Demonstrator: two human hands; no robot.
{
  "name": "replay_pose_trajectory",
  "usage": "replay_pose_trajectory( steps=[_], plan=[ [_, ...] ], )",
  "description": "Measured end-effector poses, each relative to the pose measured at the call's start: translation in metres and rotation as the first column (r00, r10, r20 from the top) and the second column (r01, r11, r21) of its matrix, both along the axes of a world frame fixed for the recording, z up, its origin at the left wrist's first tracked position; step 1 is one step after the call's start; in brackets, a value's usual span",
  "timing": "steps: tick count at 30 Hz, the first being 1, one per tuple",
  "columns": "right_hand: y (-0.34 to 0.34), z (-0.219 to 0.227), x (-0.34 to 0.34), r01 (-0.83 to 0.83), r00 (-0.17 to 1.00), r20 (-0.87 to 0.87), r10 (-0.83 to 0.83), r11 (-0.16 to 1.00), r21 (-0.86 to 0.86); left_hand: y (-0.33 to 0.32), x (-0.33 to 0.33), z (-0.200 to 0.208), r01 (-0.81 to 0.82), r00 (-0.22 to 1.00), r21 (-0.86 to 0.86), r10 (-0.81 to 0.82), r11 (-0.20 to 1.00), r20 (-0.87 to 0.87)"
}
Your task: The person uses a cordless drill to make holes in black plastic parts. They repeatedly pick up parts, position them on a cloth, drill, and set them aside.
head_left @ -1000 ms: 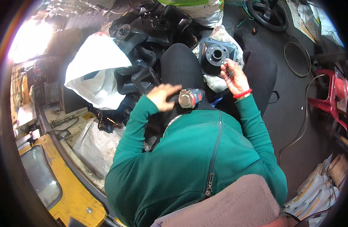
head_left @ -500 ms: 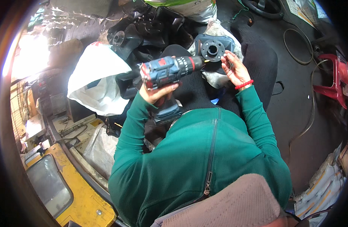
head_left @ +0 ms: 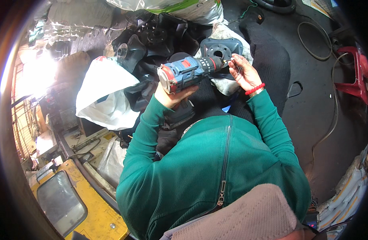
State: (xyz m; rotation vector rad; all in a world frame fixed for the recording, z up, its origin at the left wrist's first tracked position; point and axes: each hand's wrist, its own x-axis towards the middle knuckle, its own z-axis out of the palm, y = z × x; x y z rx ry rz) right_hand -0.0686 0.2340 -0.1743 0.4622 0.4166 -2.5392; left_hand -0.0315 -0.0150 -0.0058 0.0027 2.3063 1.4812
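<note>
The left hand (head_left: 171, 96) is wrapped round the grip of a blue and red power drill (head_left: 188, 71), beneath the body, with fingers visible under the casing; the trigger finger cannot be made out. The right hand (head_left: 244, 73), wearing a red bead bracelet (head_left: 255, 89), has its thumb and fingertips drawn together just beside the drill's nose and appears to pinch a small item (head_left: 231, 60), whose kind is too small to tell. The governing relation is as follows: the drill's long axis runs from left to right, rising slightly away from the person, so that the chuck (head_left: 217, 63) faces the right fingertips. The dark flanged part (head_left: 210, 45) lies ahead of both hands, just beyond the chuck, with its round hub and central hole turned upward; the drill's axis crosses in front of the hub and is not lined up with the hole. The right hand is nearer to this part; the left hand sits farther back and to its left. A pale cloth (head_left: 226, 86) lies beneath and around the part, between the legs. A pile of similar black parts (head_left: 156, 36) lies ahead to the left, and an open white bag (head_left: 104, 94) stands left of the drill.
</note>
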Motion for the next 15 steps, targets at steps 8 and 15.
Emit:
replay_pose_trajectory(
  steps=[8,15],
  plan=[
    [-0.003,0.007,0.000,0.016,1.000,0.024,-0.018,0.997,0.076,0.000,-0.007,0.003,0.141,0.985,-0.205,-0.158,0.969,-0.071],
    [0.004,0.008,-0.003,-0.122,0.991,-0.032,0.133,0.964,0.236,0.012,-0.018,0.017,0.350,0.799,-0.473,-0.521,0.809,-0.300]
  ],
)
